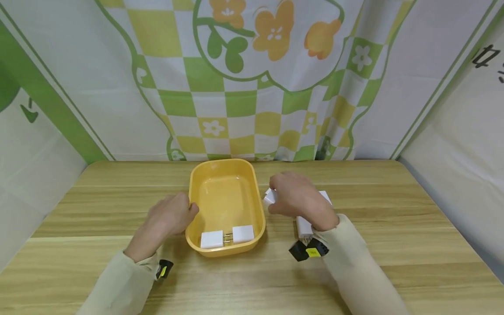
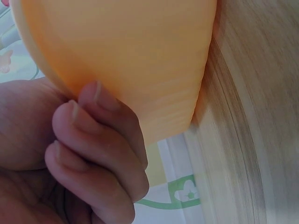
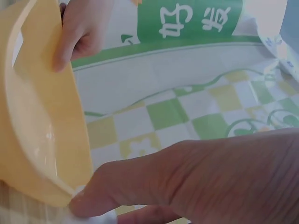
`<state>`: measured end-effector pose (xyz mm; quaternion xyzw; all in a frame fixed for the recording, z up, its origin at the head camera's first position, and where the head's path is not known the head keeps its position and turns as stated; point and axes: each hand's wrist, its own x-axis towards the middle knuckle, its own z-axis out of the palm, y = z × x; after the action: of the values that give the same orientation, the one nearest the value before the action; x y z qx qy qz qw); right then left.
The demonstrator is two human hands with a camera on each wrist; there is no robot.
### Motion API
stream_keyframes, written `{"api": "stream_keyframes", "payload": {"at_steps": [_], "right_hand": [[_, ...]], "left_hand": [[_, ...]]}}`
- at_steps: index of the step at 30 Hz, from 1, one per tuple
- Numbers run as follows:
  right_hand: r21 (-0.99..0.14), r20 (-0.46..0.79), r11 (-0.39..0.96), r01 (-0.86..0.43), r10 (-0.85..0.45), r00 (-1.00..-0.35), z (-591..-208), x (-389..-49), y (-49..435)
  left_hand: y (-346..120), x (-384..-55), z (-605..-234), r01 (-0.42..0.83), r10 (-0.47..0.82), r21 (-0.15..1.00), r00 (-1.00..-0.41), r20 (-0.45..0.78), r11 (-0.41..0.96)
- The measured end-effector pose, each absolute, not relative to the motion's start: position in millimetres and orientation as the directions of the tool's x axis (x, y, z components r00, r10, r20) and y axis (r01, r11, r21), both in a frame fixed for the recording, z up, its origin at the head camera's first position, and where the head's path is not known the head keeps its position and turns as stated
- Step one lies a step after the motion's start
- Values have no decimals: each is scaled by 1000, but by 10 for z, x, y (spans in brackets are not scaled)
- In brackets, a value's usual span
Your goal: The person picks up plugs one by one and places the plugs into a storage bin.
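Observation:
A yellow plastic basin (image 1: 222, 253) stands on the table, with two white plug-in chargers (image 1: 211, 239) lying along its near end, metal prongs facing each other. My left hand (image 1: 173, 214) grips the basin's left rim; in the left wrist view its curled fingers (image 2: 100, 140) press against the outer wall. Just right of the basin, my right hand (image 1: 295, 197) pinches a white charger (image 1: 270, 197), mostly covered by the fingers. In the right wrist view only a blurred bit of it shows below the thumb (image 3: 93, 200). Another white charger (image 1: 304, 227) lies beneath the right wrist, prongs toward me.
Part of a further white block (image 1: 325, 197) shows beyond the right hand. The wooden table (image 1: 236, 288) runs back to a checked floral curtain (image 1: 244, 105). Cloth walls stand at both sides. Black wrist-worn devices (image 1: 309, 250) hang below the sleeves.

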<state>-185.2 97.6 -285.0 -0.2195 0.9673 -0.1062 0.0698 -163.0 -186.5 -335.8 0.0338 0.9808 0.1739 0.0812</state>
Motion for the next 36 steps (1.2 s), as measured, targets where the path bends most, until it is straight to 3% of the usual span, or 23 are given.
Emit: {"api": "stream_keyframes", "payload": {"at_steps": [10, 19, 27, 36], "right_hand": [[-196, 62, 857, -477, -474, -878, -2804, -1730, 823], [-237, 157, 736, -635, -616, -772, -2934, -1671, 613], [-359, 105, 626, -693, -710, -696, -3147, -1706, 443], [-381, 54, 633, -674, -713, -699, -3287, -1737, 349]], "left_hand": [[-1861, -1626, -3345, 36, 100, 347, -981, -168, 937], [-1851, -1625, -3342, 65, 135, 357, -975, -174, 932], [-1809, -1618, -3352, 82, 158, 368, -971, -181, 926], [-1733, -1609, -3345, 95, 183, 388, -963, -196, 917]]}}
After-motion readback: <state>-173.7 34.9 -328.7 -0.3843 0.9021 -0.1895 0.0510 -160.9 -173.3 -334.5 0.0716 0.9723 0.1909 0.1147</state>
